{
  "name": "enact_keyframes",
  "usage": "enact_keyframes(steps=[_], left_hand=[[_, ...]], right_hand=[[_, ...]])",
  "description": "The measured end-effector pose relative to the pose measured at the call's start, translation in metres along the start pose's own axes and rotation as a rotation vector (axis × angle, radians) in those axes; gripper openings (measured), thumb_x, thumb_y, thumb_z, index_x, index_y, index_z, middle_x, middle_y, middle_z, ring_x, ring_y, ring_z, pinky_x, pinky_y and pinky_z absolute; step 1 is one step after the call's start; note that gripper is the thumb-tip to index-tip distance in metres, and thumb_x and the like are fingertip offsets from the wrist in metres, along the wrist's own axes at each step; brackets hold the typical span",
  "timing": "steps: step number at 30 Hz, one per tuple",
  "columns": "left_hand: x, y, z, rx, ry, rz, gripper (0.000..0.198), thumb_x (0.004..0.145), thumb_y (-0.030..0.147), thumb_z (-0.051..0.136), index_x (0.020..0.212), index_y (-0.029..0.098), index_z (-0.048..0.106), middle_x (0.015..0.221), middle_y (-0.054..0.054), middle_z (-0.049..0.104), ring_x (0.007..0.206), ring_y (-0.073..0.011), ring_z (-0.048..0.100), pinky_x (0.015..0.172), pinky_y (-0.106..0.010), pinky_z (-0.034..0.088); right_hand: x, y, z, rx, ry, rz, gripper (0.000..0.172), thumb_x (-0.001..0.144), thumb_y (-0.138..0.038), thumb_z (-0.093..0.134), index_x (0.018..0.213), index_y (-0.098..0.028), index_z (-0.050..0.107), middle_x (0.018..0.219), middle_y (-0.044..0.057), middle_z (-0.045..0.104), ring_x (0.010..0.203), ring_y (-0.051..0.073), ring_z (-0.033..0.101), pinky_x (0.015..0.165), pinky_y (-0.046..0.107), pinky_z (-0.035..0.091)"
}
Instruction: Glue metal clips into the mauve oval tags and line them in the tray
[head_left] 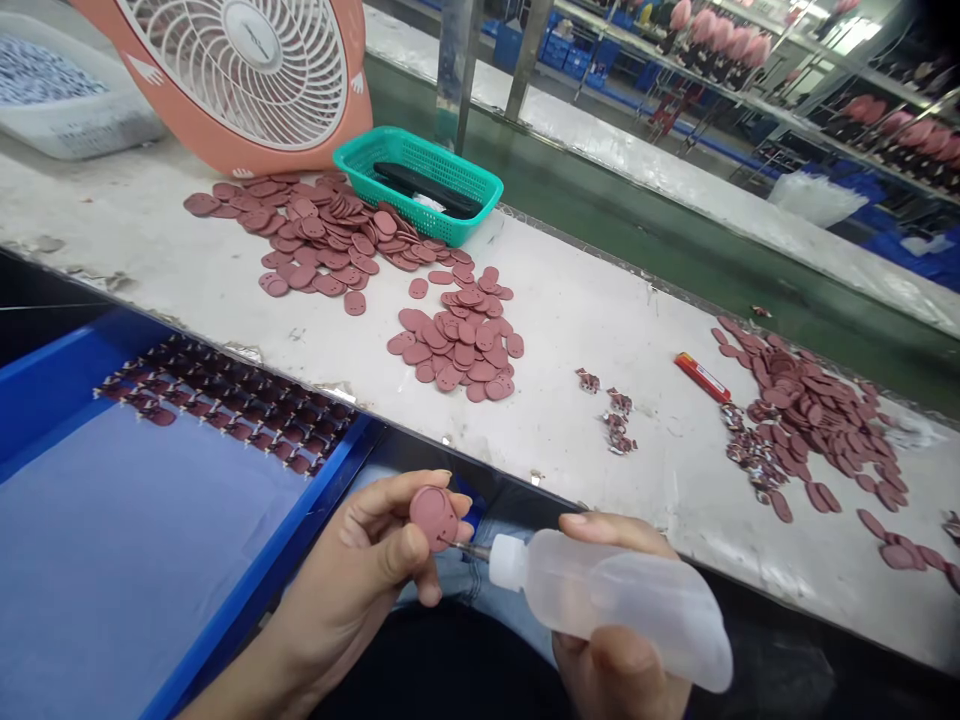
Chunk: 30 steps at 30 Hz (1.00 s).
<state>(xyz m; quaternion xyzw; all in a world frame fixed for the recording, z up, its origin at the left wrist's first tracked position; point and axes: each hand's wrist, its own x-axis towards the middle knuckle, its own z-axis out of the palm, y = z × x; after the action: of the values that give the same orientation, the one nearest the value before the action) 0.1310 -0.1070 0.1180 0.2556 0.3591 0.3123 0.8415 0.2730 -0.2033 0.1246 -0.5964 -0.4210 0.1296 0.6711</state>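
1. Tray of blue plastic (259, 560), lined with a pale blue sheet, holds rows of small maroon oval pads (225, 405) along its far side; its rim runs just beside the left hand.
2. Left hand (360, 560) grasps one maroon oval pad (433, 518) between thumb and fingertips, above the person's jeans (465, 575).
3. Right hand (622, 640) grips a translucent plastic squeeze bottle (622, 600), whose thin metal nozzle (469, 548) reaches the pad's lower edge.
4. Worn white bench (540, 320) lies just beyond both hands, bearing a heap of loose maroon pads (457, 340), then open bench, a red tube (701, 377), and another maroon heap (802, 400).
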Motion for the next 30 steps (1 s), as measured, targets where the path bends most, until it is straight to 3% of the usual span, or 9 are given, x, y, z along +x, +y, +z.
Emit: enact_keyframes(steps=[8,15,23,30], left_hand=[[0.0,0.001,-0.001,0.008,0.011,-0.004,0.032,0.062,0.042,0.095,0.09,0.03,0.084,0.088,-0.006,0.082,0.077,-0.0211,0.075,0.045,-0.014,0.05],[0.003,0.0,-0.01,0.028,-0.079,-0.001,0.028,0.069,0.04,0.092,0.094,0.033,0.084,0.092,-0.006,0.083,0.08,-0.0212,0.076,0.047,-0.014,0.051],[0.002,0.001,-0.004,0.023,-0.018,-0.003,0.03,0.065,0.041,0.094,0.092,0.031,0.084,0.089,-0.006,0.082,0.078,-0.0202,0.074,0.047,-0.014,0.05],[0.003,0.0,-0.009,0.035,-0.016,0.009,0.032,0.065,0.041,0.094,0.093,0.029,0.084,0.089,-0.008,0.082,0.075,-0.0216,0.074,0.044,-0.016,0.051]], right_hand=[[-0.003,-0.001,0.002,-0.003,0.024,0.033,0.036,0.093,-0.059,0.061,0.111,-0.029,0.067,0.077,0.002,0.061,0.051,0.016,0.051,0.044,0.032,0.04],[-0.002,0.001,-0.003,0.083,-0.012,0.09,0.041,0.09,-0.063,0.063,0.113,-0.028,0.064,0.065,0.0,0.055,0.043,0.015,0.046,0.04,0.032,0.036],[-0.008,0.004,-0.002,0.017,0.015,0.137,0.04,0.09,-0.061,0.061,0.11,-0.027,0.064,0.08,0.005,0.063,0.055,0.02,0.059,0.047,0.036,0.046],[-0.015,0.016,-0.012,0.014,0.007,0.132,0.054,0.083,-0.065,0.067,0.119,-0.025,0.059,0.084,0.008,0.065,0.058,0.023,0.062,0.049,0.04,0.05]])
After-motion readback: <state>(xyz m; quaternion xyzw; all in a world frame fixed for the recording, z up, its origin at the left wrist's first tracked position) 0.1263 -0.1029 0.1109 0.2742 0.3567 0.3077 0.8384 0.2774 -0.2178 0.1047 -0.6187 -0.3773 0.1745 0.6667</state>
